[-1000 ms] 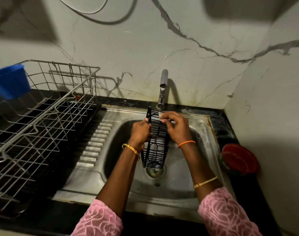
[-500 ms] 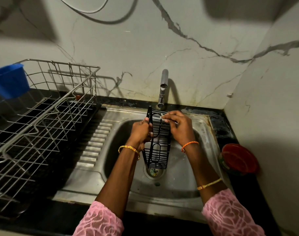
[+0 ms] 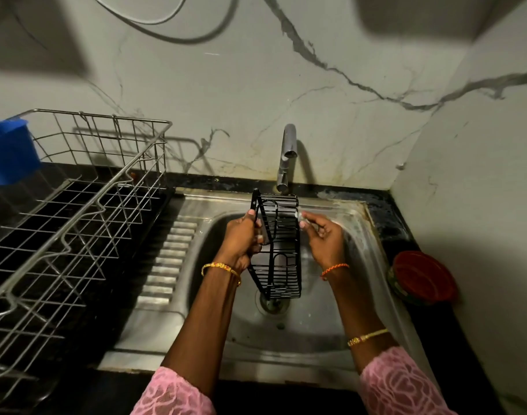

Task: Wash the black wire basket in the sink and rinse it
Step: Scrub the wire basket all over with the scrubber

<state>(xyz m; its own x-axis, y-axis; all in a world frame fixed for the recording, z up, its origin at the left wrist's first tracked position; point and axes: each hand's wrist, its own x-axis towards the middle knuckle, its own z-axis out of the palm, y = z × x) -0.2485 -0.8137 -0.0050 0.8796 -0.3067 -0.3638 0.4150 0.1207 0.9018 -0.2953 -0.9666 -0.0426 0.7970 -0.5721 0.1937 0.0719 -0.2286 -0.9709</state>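
Note:
The black wire basket (image 3: pixel 281 253) stands on end over the steel sink (image 3: pixel 322 333), its top under the tap (image 3: pixel 287 157) and its lower end above the drain (image 3: pixel 272 304). My left hand (image 3: pixel 241 238) grips its left rim, fingers curled round the wire. My right hand (image 3: pixel 323 235) is beside the basket's right edge, with something small and pale pinched at the fingertips; what it is cannot be made out. I see no clear stream of water from the tap.
A large steel dish rack (image 3: pixel 64 223) with a blue cup (image 3: pixel 9 151) fills the counter at left. A red-lidded container (image 3: pixel 422 278) sits on the black counter right of the sink. The wall corner closes in at right.
My right hand has come off the top of the basket and moved to its right side. The basket has turned a little, showing more of its face. My left hand keeps its grip.

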